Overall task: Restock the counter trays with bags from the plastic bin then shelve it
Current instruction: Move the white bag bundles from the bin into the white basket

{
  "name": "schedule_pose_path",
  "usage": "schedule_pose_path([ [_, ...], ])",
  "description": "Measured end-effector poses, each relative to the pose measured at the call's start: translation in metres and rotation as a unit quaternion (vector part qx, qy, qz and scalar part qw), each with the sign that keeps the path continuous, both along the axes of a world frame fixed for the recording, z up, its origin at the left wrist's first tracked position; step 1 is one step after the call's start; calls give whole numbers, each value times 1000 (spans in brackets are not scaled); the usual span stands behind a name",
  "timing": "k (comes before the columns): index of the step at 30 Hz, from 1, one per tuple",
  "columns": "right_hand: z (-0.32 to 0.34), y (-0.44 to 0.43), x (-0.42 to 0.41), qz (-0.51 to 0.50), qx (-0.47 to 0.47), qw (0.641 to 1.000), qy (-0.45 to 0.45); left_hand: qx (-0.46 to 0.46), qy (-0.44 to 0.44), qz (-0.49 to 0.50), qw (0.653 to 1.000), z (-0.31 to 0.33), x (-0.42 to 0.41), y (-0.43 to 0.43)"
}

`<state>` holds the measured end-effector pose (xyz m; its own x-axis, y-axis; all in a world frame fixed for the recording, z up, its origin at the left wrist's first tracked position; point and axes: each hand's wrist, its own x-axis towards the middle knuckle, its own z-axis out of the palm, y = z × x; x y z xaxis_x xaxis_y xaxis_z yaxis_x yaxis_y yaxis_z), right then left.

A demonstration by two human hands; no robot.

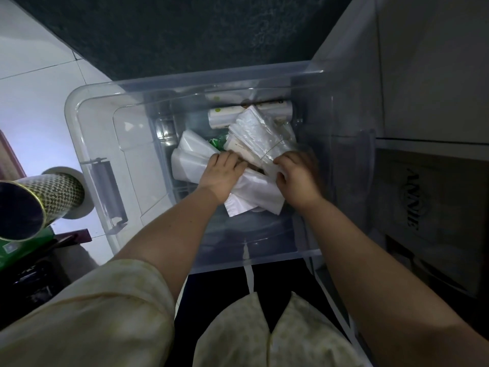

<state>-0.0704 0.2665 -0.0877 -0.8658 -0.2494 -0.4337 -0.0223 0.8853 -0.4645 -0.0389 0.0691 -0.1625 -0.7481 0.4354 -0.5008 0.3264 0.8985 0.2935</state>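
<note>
A clear plastic bin (87, 120) stands on the floor below me, with both my arms reaching into it. Inside lie bundles of white and clear plastic bags: a banded stack of clear bags (260, 136), a white stack (193, 152) at the left, and loose white bags (254, 194) nearer me. A roll of bags (225, 117) lies against the far wall. My left hand (221, 172) presses on the bags beside the banded stack. My right hand (297, 176) has its fingers curled on the near end of that banded stack.
A dark mat (185, 30) lies beyond the bin on white floor tiles (31, 83). Cardboard boxes (434, 197) stand close on the right. At the left a patterned tube (39, 200) and a tape roll (76, 205) stick out over dark clutter.
</note>
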Motion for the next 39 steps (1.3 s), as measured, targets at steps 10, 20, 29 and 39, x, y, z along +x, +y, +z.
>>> schedule_pose_path([
  [10,10,-4,2,35,-7,999,-21,0,-134,-2,991,2,-7,-34],
  [20,35,-1,7,64,14,998,8,-29,-63,83,994,40,8,-28],
  [29,142,13,2,57,-62,986,146,-55,67,182,979,170,1,-20],
  [39,228,24,9,148,-63,971,180,-79,207,277,935,300,-5,-4],
])
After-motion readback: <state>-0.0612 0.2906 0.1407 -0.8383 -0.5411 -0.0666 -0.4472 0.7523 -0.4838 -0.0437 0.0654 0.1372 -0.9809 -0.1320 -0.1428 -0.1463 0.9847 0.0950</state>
